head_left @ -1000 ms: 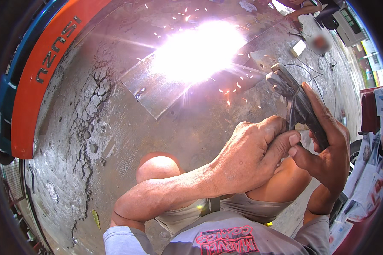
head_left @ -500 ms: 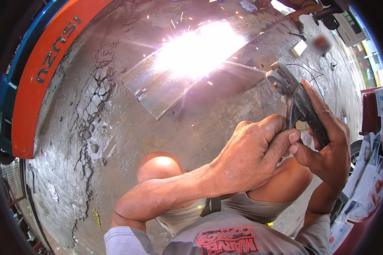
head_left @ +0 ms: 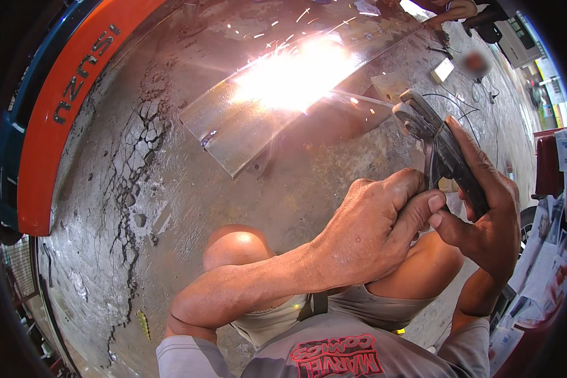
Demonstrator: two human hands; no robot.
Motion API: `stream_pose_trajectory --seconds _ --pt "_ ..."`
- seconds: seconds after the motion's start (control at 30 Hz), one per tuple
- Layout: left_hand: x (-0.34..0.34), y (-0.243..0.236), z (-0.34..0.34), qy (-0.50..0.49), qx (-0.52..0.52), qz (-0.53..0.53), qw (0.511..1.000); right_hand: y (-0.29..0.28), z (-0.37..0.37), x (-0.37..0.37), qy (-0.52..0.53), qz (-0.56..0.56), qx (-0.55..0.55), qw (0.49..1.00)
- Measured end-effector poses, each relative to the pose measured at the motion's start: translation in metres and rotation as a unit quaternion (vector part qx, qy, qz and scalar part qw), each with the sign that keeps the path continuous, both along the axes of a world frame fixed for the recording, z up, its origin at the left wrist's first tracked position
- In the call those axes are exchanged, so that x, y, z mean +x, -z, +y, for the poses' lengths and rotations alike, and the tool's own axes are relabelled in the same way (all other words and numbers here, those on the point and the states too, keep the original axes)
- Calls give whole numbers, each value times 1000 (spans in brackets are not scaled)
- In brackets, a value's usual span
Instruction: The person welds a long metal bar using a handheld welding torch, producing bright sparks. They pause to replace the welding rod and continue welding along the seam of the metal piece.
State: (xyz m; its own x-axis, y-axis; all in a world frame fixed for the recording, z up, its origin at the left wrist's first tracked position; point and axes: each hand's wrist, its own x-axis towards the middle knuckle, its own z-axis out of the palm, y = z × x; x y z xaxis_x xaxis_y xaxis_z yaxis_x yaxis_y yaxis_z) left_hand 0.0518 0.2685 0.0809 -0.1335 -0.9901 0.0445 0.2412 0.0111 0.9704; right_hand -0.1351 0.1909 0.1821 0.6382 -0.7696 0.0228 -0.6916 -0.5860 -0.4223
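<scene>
My right hand (head_left: 488, 220) is wrapped round a black welding electrode holder (head_left: 450, 151), with the index finger stretched along its back. Closed over the holder's lower lever, my left hand (head_left: 365, 233) meets the right thumb. From the holder's jaws a thin welding rod (head_left: 366, 99) runs left into a white glare. The glare and flying sparks cover the rod's tip and the middle of a long steel profile (head_left: 242, 142). Its near end shows a lengthwise seam and lies slantwise over the concrete floor.
An orange vehicle panel (head_left: 38, 170) curves along the left. Cracks (head_left: 129, 189) run through the concrete. Another person's hand (head_left: 436, 24) touches the far end of the steel. A black cable (head_left: 463, 107) lies at the right, near a small pale block (head_left: 443, 70).
The glare has shrunk somewhat, and the sparks now fly more to the upper right. A plate behind the rod shows more clearly. Both hands have hardly moved.
</scene>
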Motion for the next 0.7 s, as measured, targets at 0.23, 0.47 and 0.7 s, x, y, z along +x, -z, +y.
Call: stream_pose_trajectory --seconds 0.23,0.47,0.7 --pt "-3 0 -1 -7 25 12 1000 5 -2 0 -7 -4 -29 1000" --pt "-1 2 -2 -17 11 1 1000 7 -5 0 -5 -6 -11 1000" --pt "-1 2 -1 -24 -17 -13 999 7 -4 2 3 -29 4 1000"
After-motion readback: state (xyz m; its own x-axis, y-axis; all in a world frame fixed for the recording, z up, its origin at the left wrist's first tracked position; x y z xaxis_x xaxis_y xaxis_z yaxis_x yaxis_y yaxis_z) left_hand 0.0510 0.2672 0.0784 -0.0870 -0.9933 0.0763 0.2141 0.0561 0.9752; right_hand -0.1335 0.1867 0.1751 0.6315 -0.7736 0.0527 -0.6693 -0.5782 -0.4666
